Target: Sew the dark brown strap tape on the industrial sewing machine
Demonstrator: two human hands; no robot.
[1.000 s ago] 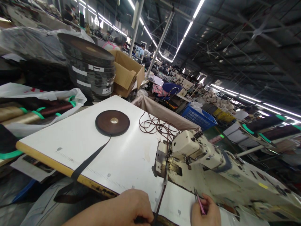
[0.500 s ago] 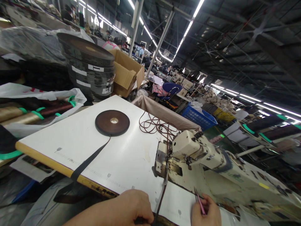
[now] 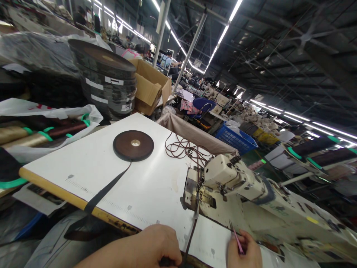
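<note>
My left hand (image 3: 156, 247) lies closed at the near edge of the white table (image 3: 97, 160), its fingers pinching a narrow dark brown tape (image 3: 192, 232) that runs up under the needle of the cream sewing machine (image 3: 237, 186). My right hand (image 3: 245, 253) is closed round a pair of pink-handled snips (image 3: 236, 238), close beside the machine's bed. A flat brown reel of tape (image 3: 133, 145) lies on the table, and its loose end trails over the near edge. Behind the machine head, sewn tape lies in tangled loops (image 3: 184, 149).
A tall stack of dark tape reels (image 3: 104, 80) and an open cardboard box (image 3: 152, 87) stand beyond the table. Bundled rolls in a plastic bag (image 3: 41, 130) lie to the left. A blue crate (image 3: 235, 139) sits behind the machine. Other people work far back.
</note>
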